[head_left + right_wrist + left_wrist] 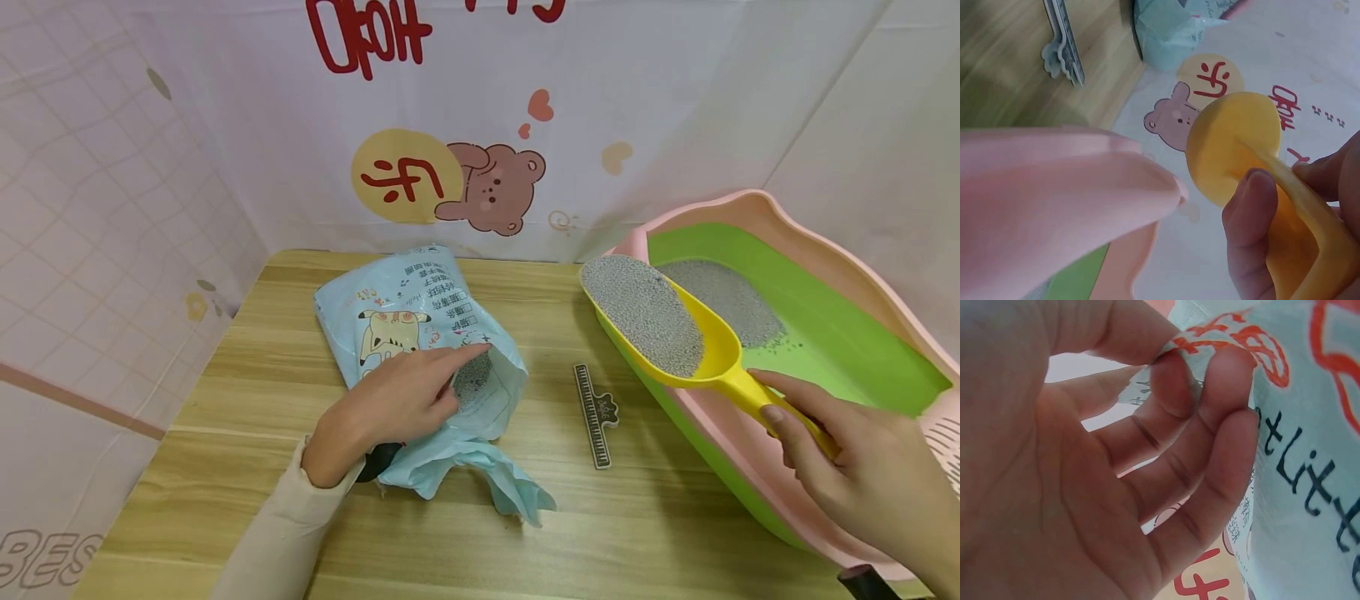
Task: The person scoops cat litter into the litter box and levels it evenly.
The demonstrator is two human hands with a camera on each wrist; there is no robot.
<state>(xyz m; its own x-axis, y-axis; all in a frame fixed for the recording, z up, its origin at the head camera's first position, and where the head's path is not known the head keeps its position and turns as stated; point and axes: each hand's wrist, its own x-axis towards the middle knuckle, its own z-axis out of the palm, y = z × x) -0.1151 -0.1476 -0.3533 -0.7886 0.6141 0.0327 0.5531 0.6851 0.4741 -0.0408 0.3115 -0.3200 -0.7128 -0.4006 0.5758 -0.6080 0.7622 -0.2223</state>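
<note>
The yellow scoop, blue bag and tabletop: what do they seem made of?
Yellow scoop: probably smooth plastic, evenly coloured, softly shiny. Blue bag: likely thin, glossy plastic film, given its crinkles. Tabletop: satin wood grain; solid wood or printed surface, unclear.

Wooden tabletop (225, 433) before a pale backdrop (697, 92) with a brown bear (501, 190), red lettering (414, 31) and hearts (539, 107).

Clip (596, 414) on table (217, 408) btwn bag (408, 300) (L) & tray (742, 450) (R)
</note>
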